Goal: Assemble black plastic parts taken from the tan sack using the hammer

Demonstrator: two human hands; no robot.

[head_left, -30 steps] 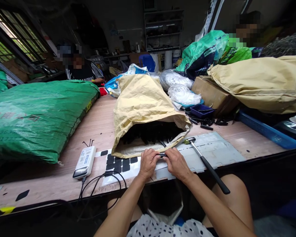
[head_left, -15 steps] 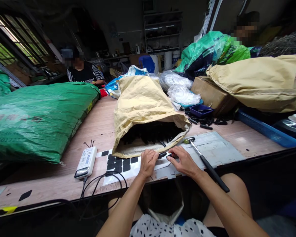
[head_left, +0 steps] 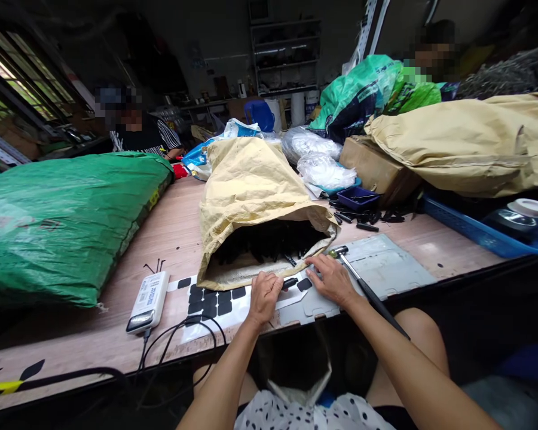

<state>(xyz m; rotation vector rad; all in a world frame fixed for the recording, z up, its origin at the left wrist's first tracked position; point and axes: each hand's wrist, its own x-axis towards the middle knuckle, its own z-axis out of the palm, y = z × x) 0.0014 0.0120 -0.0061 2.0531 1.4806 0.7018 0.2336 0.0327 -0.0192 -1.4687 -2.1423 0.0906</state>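
Note:
My left hand (head_left: 264, 297) is closed on a small black cylindrical part (head_left: 289, 283) that sticks out from its fingertips to the right. My right hand (head_left: 332, 278) is at the lower lip of an open tan sack (head_left: 251, 179), thumb and fingers apart with nothing visible between them. Black pieces fill the sack's dark mouth. Beneath the right hand's thumb lies a black rounded square (head_left: 303, 285). A white sheet (head_left: 246, 303) with several black rounded squares (head_left: 210, 303) extends under my left hand. Just right of my right hand is a hammer (head_left: 363, 283).
A white power bank (head_left: 149, 301) with a black cable (head_left: 179, 325) lies left. A stuffed green sack (head_left: 72, 221) fills the far left. Loose black parts (head_left: 367, 227) lie near a purple tray (head_left: 357, 197). A blue tray (head_left: 466, 227) stands right. A person (head_left: 143, 134) sits across the table.
My right hand has come off the black piece beside the left hand's part and moved up to the sack's lip, its fingers spreading. The view has shifted slightly right.

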